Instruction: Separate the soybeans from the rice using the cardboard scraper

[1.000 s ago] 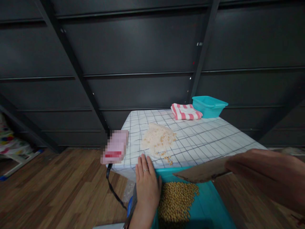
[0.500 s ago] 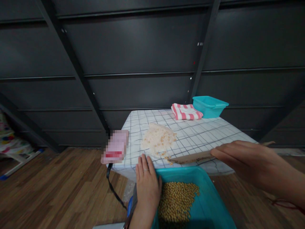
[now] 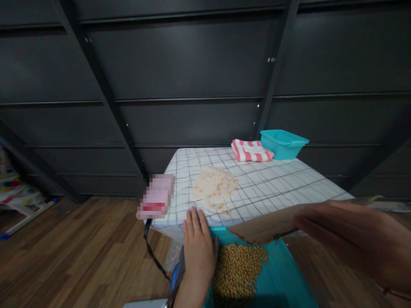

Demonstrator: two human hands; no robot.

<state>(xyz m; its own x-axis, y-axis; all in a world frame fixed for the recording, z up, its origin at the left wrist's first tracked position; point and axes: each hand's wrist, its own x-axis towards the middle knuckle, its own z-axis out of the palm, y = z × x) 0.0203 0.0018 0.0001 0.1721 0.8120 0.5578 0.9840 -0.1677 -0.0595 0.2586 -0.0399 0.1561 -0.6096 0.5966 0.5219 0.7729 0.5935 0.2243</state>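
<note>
My right hand (image 3: 343,239), partly blurred, grips a flat piece of brown cardboard (image 3: 269,224). The cardboard slants over the far rim of a teal plastic bin (image 3: 298,269), its tip above the rim. Soybeans (image 3: 240,273) fill the left part of the bin. My left hand (image 3: 199,248), with a ring on one finger, holds the bin's left rim; its thumb is on the inner side and the other fingers point forward to the table edge. Beyond lies a pile of white rice (image 3: 213,182) with scattered soybeans (image 3: 226,211) at its near side.
A white checked cloth covers the table (image 3: 272,184). At its back stand a second teal bin (image 3: 282,145) and a folded pink-striped towel (image 3: 252,150). A pixelated pink object (image 3: 157,196) is at the left edge, with a black strap (image 3: 152,252) below it.
My right hand has drawn the cardboard nearer, from the table edge to over the bin's rim. Fewer soybeans lie at the table edge. My left hand stays in place.
</note>
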